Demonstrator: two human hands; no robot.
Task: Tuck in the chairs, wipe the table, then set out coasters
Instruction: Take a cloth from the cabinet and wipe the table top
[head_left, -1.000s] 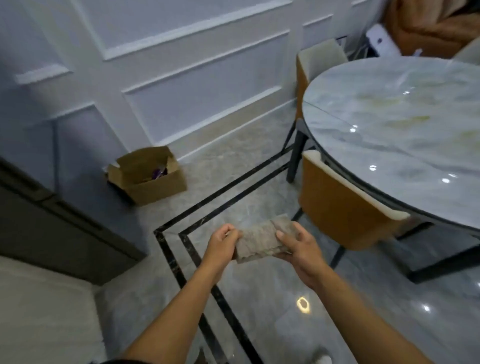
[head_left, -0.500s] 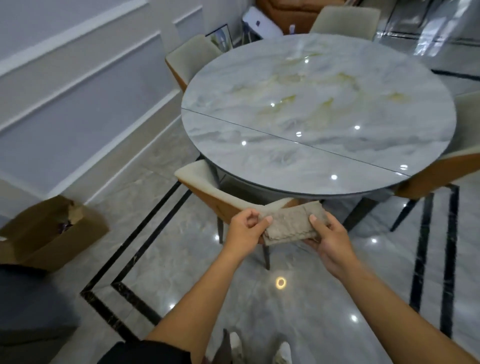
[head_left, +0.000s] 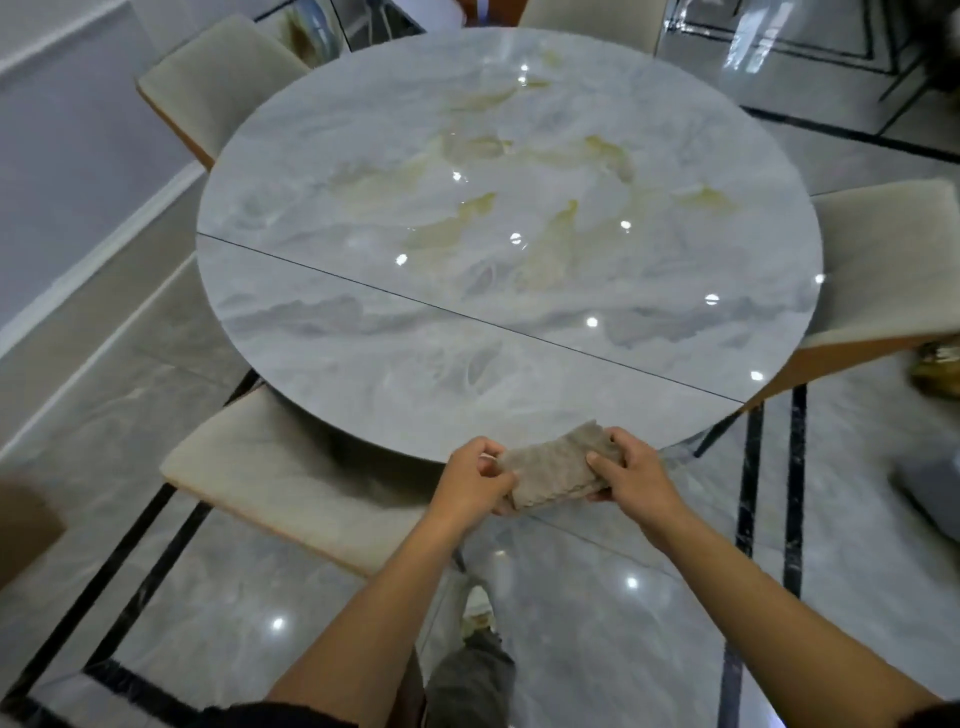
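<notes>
Grey-brown folded cloth (head_left: 553, 470) held at near edge of round marble table (head_left: 363, 291), above its rim; left hand (head_left: 475, 483) pinches left end, fingers curled; right hand (head_left: 623, 473) grips right end, thumb on top; cream chair (head_left: 270, 467) tucked under table at near left; others at far left (head_left: 218, 78) and right (head_left: 883, 260); glossy tiled floor (head_left: 597, 597) below.
</notes>
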